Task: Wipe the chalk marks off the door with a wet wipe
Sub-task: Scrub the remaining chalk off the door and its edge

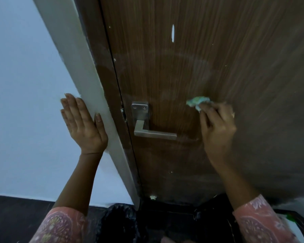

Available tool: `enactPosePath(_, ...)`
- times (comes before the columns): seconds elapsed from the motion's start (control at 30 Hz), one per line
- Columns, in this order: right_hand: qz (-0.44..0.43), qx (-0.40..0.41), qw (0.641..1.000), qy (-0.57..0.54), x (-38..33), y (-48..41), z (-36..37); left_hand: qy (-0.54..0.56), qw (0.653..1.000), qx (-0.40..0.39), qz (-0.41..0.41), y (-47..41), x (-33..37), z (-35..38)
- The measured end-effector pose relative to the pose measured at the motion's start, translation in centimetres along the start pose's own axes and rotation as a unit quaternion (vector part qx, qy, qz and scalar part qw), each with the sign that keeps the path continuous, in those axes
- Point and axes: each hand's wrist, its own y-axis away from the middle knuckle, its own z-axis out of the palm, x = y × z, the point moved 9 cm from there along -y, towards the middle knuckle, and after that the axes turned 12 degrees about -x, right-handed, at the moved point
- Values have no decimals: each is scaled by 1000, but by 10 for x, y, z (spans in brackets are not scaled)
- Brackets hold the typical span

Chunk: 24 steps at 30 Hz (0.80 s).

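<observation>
The brown wood-grain door (235, 85) fills the middle and right of the view. A white chalk streak (173, 33) stands upright high on it, and pale smeared haze (198, 67) spreads below that. My right hand (216, 123) presses a crumpled green-white wet wipe (197, 101) against the door, right of the metal lever handle (147, 127). My left hand (82, 123) lies flat and open on the wall beside the grey door frame (88, 76), thumb on the frame.
A pale blue wall (25, 102) is at the left with dark floor (11, 216) below. A bin with a black liner (119, 223) stands under the door's lower edge. A small white scrap (153, 197) lies at the door's foot.
</observation>
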Motion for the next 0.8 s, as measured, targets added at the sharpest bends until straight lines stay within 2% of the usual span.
enactPosePath(0.23, -14, -197, 980, 37, 9, 62, 65, 3, 1000, 1, 18, 0, 5, 1)
enactPosePath(0.3, -15, -214, 976, 46, 8, 59, 66, 3, 1000, 4, 16, 1, 5, 1)
enactPosePath(0.37, -17, -183, 982, 33, 2, 43, 54, 3, 1000, 0, 17, 2, 4, 3)
enactPosePath(0.5, -29, -22, 999, -11, -16, -13, 7, 2, 1000, -4, 10, 2, 1, 4)
enactPosePath(0.57, -44, 13, 999, -19, -26, -33, -2, 5, 1000, -3, 10, 2, 0, 5)
enactPosePath(0.63, -64, -20, 998, -22, -39, -38, 7, 6, 1000, -2, 12, 2, -1, 5)
enactPosePath(0.73, -96, -141, 985, 14, -51, -20, 39, 4, 1000, -2, 16, 1, 0, 4)
enactPosePath(0.8, -84, -196, 977, 17, -45, -8, 49, 3, 1000, -4, 15, 1, 1, 4)
